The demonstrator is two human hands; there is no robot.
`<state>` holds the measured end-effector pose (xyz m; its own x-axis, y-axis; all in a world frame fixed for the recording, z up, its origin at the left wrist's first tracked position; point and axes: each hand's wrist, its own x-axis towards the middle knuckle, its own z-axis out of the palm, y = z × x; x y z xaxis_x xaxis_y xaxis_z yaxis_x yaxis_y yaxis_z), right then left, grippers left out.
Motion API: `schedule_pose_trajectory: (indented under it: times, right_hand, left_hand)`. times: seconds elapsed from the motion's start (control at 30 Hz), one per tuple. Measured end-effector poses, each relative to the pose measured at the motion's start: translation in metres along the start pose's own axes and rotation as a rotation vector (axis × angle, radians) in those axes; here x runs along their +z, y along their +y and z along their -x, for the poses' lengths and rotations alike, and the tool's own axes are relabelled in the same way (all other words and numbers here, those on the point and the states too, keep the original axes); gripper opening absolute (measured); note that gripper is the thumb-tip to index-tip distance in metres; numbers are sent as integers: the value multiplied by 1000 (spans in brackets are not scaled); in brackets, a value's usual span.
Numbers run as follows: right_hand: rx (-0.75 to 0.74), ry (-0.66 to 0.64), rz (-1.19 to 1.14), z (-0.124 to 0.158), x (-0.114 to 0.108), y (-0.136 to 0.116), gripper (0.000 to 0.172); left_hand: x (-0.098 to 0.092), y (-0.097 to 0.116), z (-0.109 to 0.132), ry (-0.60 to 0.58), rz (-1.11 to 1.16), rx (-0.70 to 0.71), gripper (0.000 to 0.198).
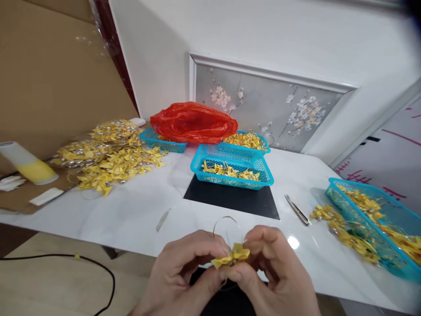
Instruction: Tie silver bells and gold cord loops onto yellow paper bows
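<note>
A small yellow ribbon bow (234,256) is pinched between both hands at the near edge of the white table (138,210). My left hand (179,274) grips its left side with thumb and fingers closed. My right hand (276,272) closes on its right side. A thin gold wire loop (225,221) rises from the bow above my fingers.
A blue basket (232,169) of yellow bows sits on a black mat (230,199). More blue baskets stand behind under a red plastic bag (192,123) and at the right (378,224). A heap of bows (108,158) lies left, tweezers (297,210) right, a cable (66,259) below.
</note>
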<state>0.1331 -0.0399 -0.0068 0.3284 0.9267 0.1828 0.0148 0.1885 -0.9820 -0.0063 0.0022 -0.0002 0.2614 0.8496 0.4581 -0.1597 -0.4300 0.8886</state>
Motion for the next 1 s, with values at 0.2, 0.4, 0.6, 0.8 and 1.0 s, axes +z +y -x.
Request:
schedule_pose_trajectory:
  times: [0.2,0.4,0.6,0.8,1.0]
  right_hand:
    - [217,-292,-29,-28,-34,1,13]
    - [581,-477,-600,-40,-25,34,24]
    - [655,-535,-803,-36,-6,47,29]
    - [602,-490,-820,-38,-12,38,25]
    - [586,-439,-810,-32,-8,31,27]
  left_hand:
    - [-8,-11,-4,-32,299,-505,12]
    - [-4,-15,-9,-85,645,-700,18]
    - [-4,-14,-8,-112,639,-734,14]
    - [0,-11,-10,-116,603,-763,13]
    - [-3,-10,-10,-124,527,-736,14]
